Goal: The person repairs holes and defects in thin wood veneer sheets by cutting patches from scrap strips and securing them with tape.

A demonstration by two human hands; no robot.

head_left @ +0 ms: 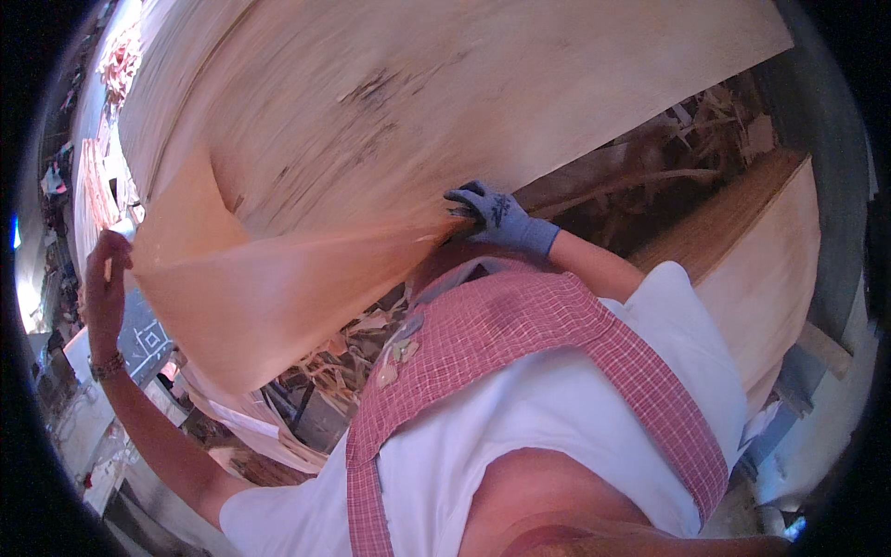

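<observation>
A thin orange-tan wood veneer sheet (pixel 260 297) spans the space between my hands, bent over along a slanting fold with its lower part hanging down. My bare left hand (pixel 107 269), with a band at the wrist, has its fingers curled at the sheet's left corner. In a blue-grey glove, my right hand (pixel 499 219) pinches the sheet's narrow right end close to my apron. Behind it lies a broad pale veneer surface (pixel 445 121) with dark streaks and rough grain, its near edge passing by my right hand.
Veneer scraps (pixel 339 371) lie below the sheet, and more scraps (pixel 715 130) fill a dark gap at the right. Beside me on the right stands a stack of pale sheets (pixel 766 269). A dark board with white marks (pixel 148 339) is beyond my left wrist.
</observation>
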